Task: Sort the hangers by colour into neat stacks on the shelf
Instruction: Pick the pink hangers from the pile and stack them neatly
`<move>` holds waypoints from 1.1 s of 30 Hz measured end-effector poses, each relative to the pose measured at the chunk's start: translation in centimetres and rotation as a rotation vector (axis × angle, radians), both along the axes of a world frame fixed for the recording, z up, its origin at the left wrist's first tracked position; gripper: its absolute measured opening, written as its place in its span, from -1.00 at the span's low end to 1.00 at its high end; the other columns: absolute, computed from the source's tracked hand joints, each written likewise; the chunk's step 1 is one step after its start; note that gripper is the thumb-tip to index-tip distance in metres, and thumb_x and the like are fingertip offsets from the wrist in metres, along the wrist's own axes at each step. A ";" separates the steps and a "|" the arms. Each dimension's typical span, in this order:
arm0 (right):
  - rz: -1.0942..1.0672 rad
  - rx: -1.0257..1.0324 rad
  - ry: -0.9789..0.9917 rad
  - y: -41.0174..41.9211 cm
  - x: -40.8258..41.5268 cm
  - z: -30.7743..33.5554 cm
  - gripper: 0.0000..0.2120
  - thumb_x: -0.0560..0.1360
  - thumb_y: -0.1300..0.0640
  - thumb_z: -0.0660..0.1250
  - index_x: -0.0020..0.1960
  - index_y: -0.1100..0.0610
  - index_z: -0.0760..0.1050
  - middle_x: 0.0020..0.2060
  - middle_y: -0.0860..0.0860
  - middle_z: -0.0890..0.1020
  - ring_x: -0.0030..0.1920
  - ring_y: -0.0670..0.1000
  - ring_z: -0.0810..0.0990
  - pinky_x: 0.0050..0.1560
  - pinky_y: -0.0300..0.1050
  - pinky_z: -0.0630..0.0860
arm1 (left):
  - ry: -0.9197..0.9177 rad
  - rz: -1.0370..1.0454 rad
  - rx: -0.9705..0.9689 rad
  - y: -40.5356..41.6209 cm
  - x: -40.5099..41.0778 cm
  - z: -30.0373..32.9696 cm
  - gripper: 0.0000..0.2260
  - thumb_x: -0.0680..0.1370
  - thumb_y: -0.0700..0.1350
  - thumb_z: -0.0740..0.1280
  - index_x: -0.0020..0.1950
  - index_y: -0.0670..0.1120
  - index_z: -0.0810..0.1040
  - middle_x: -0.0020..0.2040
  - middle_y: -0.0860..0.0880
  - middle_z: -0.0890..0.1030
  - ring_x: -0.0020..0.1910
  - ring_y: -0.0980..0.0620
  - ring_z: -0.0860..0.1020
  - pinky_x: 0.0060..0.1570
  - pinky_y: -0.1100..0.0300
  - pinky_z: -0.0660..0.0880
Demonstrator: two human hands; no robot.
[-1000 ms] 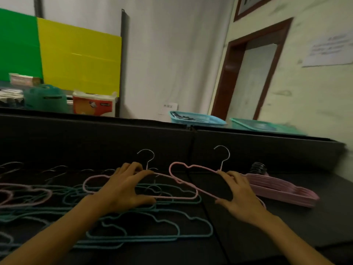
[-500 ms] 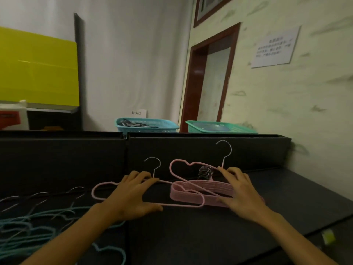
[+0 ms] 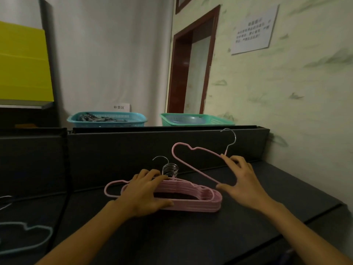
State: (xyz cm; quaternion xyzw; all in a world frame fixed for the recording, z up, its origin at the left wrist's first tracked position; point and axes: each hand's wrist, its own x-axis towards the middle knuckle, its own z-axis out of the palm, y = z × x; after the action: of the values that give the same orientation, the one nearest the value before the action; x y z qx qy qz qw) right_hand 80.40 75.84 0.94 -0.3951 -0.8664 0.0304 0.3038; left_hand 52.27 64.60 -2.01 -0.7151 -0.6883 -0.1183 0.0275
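Two hands: both of yours point(image 3: 145, 190) point(image 3: 242, 180) work over the pink stack point(image 3: 191, 197) on the dark shelf point(image 3: 191, 236).
Left hand: it lies on the stack's 9 o'clock end, fingers curled over the top and thumb against the near edge, gripping the single pink hanger point(image 3: 112, 188) that juts out past the stack toward 9 o'clock.
Right hand: at 3 o'clock of the stack and clear of it, your fingers and thumb pinch a tilted pink hanger point(image 3: 193, 150), its silver hook pointing to 12 o'clock and its loop end raised above the stack.
Pink stack: flat on the shelf between your hands, its metal hooks point(image 3: 170, 169) bunched at 12 o'clock against the shelf's back wall.
Teal hanger point(image 3: 28, 232): flat on the shelf far out at 8 o'clock, well apart from the pink ones.
Baskets: a blue basket point(image 3: 107, 119) and a green basket point(image 3: 196, 119) sit beyond the back wall at 12 o'clock, side by side.
Wall: a paper notice point(image 3: 254, 29) hangs at 2 o'clock, next to a door frame point(image 3: 179, 73).
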 end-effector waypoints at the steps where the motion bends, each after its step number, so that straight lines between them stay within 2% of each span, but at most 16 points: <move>1: -0.006 0.011 -0.007 0.4 0.4 -0.1 -0.10 0.36 -0.05 0.52 0.54 -0.07 0.07 0.33 -0.07 0.18 0.31 -0.07 0.19 0.29 -0.16 0.24 | -0.003 -0.005 -0.002 0.6 0.5 0.0 -0.18 0.33 0.49 0.16 0.50 0.16 0.11 0.46 0.09 0.17 0.38 0.06 0.17 0.35 0.10 0.21; 5: -0.032 0.014 -0.038 1.3 2.1 -0.6 -0.09 0.35 -0.06 0.52 0.54 -0.08 0.06 0.34 -0.06 0.20 0.27 -0.09 0.20 0.30 -0.15 0.29 | 0.004 -0.022 -0.013 2.3 2.0 -0.4 -0.04 0.20 0.60 0.00 0.50 0.16 0.09 0.47 0.09 0.16 0.38 0.07 0.16 0.36 0.09 0.18; 9: -0.055 0.011 -0.063 1.9 3.5 -0.8 -0.09 0.35 -0.06 0.52 0.53 -0.08 0.06 0.36 -0.07 0.20 0.33 -0.06 0.20 0.35 -0.11 0.29 | -0.023 0.020 -0.018 3.1 2.2 -1.2 -0.04 0.17 0.60 -0.04 0.50 0.18 0.09 0.48 0.10 0.15 0.40 0.07 0.15 0.37 0.08 0.15; 16: -0.015 0.024 -0.060 2.8 2.8 -0.8 -0.10 0.35 -0.07 0.52 0.53 -0.08 0.09 0.34 -0.08 0.22 0.28 -0.10 0.20 0.31 -0.13 0.31 | -0.045 0.026 -0.016 3.4 2.3 -1.7 -0.03 0.15 0.58 -0.08 0.49 0.18 0.09 0.45 0.13 0.19 0.38 0.10 0.18 0.38 0.09 0.15; 21: 0.025 0.035 -0.146 2.7 2.4 -1.3 -0.11 0.38 -0.13 0.47 0.54 -0.09 0.04 0.34 -0.11 0.19 0.27 -0.14 0.17 0.33 -0.17 0.29 | -0.068 0.023 -0.002 3.3 2.2 -1.7 0.01 0.12 0.61 -0.11 0.49 0.17 0.10 0.46 0.12 0.21 0.39 0.12 0.19 0.37 0.10 0.14; 24: 0.047 -0.022 -0.203 2.5 2.7 -1.6 -0.12 0.38 -0.19 0.44 0.53 -0.13 0.02 0.36 -0.15 0.18 0.26 -0.19 0.15 0.33 -0.20 0.26 | -0.054 0.045 0.003 3.0 2.3 -1.6 0.08 0.06 0.64 -0.16 0.50 0.16 0.09 0.47 0.11 0.20 0.41 0.11 0.17 0.40 0.09 0.09; 27: 0.072 -0.088 -0.232 2.1 2.5 -1.9 -0.16 0.38 -0.19 0.44 0.51 -0.17 0.08 0.38 -0.15 0.21 0.31 -0.16 0.20 0.35 -0.18 0.27 | -0.059 0.078 0.003 2.3 1.3 -1.5 0.12 0.03 0.65 -0.19 0.51 0.14 0.07 0.50 0.08 0.18 0.45 0.09 0.15 0.42 0.07 0.07; 29: 0.098 -0.107 -0.249 1.7 1.6 -2.0 -0.19 0.38 -0.17 0.45 0.50 -0.17 0.12 0.39 -0.14 0.24 0.32 -0.14 0.22 0.35 -0.16 0.28 | -0.076 0.114 -0.006 1.4 -0.2 -1.5 0.12 0.04 0.66 -0.17 0.51 0.14 0.08 0.49 0.07 0.21 0.43 0.08 0.20 0.40 0.06 0.13; 33: 0.199 -0.133 -0.295 0.5 -2.2 -1.9 -0.22 0.38 -0.14 0.46 0.48 -0.19 0.15 0.36 -0.15 0.29 0.30 -0.14 0.25 0.33 -0.12 0.30 | -0.149 0.206 -0.052 -0.3 -2.7 -1.4 -0.06 0.24 0.52 0.18 0.51 0.12 0.06 0.47 0.04 0.28 0.39 0.06 0.29 0.37 0.04 0.23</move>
State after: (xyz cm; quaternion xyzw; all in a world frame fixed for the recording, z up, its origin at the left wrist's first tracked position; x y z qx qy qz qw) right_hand 78.21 76.38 -0.98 -0.3268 -0.9325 0.0591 0.1423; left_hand 49.54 64.29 -3.44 -0.6302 -0.7612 -0.1496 -0.0302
